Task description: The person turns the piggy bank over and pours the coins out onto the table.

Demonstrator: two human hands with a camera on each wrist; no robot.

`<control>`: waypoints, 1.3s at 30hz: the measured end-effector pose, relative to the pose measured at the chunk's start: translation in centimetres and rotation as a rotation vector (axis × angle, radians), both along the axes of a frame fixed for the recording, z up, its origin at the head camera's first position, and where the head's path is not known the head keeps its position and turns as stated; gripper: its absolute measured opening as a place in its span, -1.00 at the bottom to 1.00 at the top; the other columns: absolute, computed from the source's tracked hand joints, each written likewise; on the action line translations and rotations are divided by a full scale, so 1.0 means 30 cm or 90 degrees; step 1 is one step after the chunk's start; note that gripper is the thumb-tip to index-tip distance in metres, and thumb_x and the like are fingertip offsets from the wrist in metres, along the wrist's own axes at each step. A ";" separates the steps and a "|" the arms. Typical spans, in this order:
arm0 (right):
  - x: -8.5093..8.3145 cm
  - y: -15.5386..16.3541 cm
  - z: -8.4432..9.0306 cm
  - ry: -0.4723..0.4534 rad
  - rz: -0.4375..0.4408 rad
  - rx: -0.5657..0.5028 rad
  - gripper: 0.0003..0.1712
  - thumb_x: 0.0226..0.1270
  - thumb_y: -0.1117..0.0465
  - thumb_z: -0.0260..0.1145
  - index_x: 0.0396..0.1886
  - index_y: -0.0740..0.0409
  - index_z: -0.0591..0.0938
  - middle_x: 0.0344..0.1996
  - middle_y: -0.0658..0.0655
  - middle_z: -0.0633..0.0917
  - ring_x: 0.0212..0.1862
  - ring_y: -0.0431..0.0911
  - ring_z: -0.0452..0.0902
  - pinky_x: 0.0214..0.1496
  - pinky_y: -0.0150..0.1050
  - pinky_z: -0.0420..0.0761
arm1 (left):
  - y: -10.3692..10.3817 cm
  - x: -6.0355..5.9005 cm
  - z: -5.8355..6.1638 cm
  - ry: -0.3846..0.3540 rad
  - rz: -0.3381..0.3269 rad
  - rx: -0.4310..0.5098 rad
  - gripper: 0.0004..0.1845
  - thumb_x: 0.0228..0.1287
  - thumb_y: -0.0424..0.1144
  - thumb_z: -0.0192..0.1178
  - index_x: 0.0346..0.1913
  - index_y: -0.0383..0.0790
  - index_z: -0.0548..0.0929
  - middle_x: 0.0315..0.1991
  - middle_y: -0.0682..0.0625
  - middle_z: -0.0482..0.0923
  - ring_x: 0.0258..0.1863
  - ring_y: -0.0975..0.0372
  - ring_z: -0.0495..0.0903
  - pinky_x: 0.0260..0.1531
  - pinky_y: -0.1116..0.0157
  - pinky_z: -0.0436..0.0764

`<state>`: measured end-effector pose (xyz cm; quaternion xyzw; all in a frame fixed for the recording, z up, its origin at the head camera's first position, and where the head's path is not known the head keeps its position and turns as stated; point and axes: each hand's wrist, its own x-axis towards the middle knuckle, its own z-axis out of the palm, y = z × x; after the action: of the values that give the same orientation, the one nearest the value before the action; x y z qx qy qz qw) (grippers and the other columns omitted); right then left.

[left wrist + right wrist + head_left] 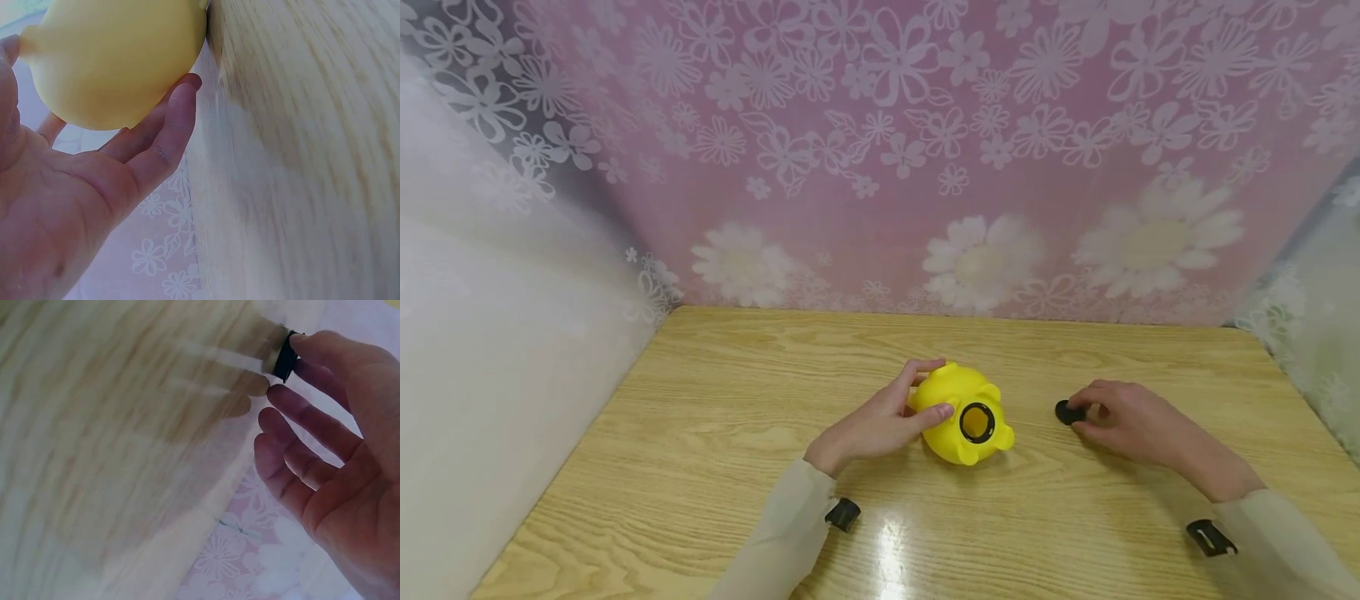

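A yellow piggy bank (958,412) is seen lying on its side near the middle of the wooden tabletop (715,433), its round black-rimmed opening (977,422) turned toward the camera. It is held by the left hand (880,425): the fingers (164,134) are curled round its rounded body, with the thumb pressed beside the opening. In the left wrist view the bank's yellow body (115,56) is shown cupped against the palm.

To the right, just apart from the bank, a small black plug (1067,412) lies on the tabletop. It is touched by the right hand (1131,421), whose fingers are bent over it. In the right wrist view the plug (286,356) appears pinched between thumb and a fingertip (312,344), though the blur leaves the grip somewhat uncertain. The remaining fingers are held loosely spread.

A pink floral curtain (925,150) is hung behind the tabletop, and pale sleeves (782,542) are seen at both wrists.
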<state>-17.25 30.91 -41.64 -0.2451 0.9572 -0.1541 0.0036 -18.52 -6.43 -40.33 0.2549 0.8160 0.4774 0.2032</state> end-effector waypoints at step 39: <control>0.064 -0.257 0.026 -0.544 -0.017 -0.533 -0.23 0.71 -0.01 -0.03 0.69 0.01 -0.11 0.47 0.55 0.23 0.14 0.17 0.71 -0.05 0.09 0.77 | 0.039 -0.028 -0.011 0.035 -0.014 0.043 -0.48 0.63 0.01 -0.06 0.53 0.48 0.18 0.58 0.17 0.20 0.33 0.16 0.51 0.28 0.09 0.56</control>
<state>-15.33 23.19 -40.86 -0.1299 0.7318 -0.6030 0.2897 -19.37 -5.25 -40.66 0.2836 0.8016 0.4955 0.1772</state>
